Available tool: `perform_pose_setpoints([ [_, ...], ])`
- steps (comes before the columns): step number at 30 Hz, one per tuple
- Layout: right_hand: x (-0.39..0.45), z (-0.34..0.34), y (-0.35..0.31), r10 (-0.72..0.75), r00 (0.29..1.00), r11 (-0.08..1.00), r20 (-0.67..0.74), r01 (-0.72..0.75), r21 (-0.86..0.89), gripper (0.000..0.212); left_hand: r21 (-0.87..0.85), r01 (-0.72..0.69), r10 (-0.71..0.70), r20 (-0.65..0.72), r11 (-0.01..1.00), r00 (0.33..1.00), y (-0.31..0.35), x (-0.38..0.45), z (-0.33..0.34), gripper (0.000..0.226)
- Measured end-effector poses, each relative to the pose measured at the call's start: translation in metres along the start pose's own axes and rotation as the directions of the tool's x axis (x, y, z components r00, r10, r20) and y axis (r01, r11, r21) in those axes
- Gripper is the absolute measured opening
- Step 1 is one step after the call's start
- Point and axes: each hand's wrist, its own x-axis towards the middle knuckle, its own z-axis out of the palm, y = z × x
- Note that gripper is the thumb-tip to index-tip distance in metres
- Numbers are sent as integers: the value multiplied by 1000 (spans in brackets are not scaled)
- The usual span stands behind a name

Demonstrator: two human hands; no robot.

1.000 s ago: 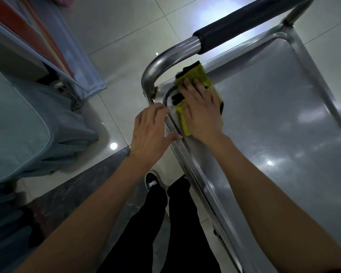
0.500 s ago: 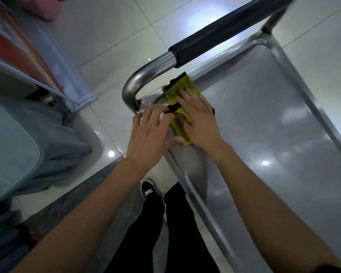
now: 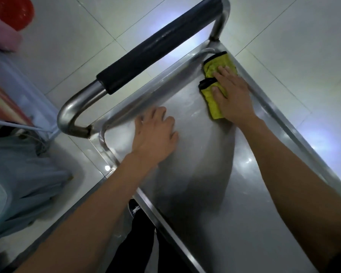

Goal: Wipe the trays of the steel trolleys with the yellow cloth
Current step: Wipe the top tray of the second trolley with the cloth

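Note:
The steel trolley's top tray (image 3: 215, 184) fills the right and middle of the view, with a raised rim all round. A yellow cloth with black edging (image 3: 218, 75) lies in the tray's far right corner. My right hand (image 3: 231, 97) presses flat on the cloth with straight fingers, covering its middle. My left hand (image 3: 156, 134) rests on the bare tray surface near the far left corner, its fingers spread and slightly bent, holding nothing.
The trolley's push handle (image 3: 156, 50), a steel tube with a black foam sleeve, arches over the tray's far end. Pale floor tiles (image 3: 87, 36) surround the trolley. Grey-blue fabric (image 3: 24, 174) and a shelf edge stand at the left. My legs and a shoe (image 3: 135, 209) are below the tray's near edge.
My right hand has slid the cloth along the tray's far end from the left corner to the right corner. My left hand has moved off the rim onto the tray surface.

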Motion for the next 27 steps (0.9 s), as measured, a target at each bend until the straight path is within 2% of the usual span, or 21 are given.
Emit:
perform_pose_setpoints([
  [5, 15, -13, 23, -26, 1000, 999, 6, 27, -34, 48, 54, -66, 66, -4, 996, 998, -7, -3, 10, 38],
  [12, -24, 6, 4, -34, 999, 999, -17, 34, -27, 46, 51, -104, 100, 73, 993, 992, -21, -5, 13, 51],
  [17, -91, 32, -29, -77, 996, 997, -43, 75, -33, 45, 23, -136, 132, 109, 990, 985, -28, -5, 8, 53],
  [22, -150, 60, -75, -113, 993, 993, -30, 112, -37, 46, -93, -202, 213, 122, 975, 969, -41, -7, 2, 54],
  [27, -202, 88, -121, -168, 985, 986, -47, 167, -22, 46, -134, -255, 266, 65, 957, 962, -48, -6, 6, 51],
])
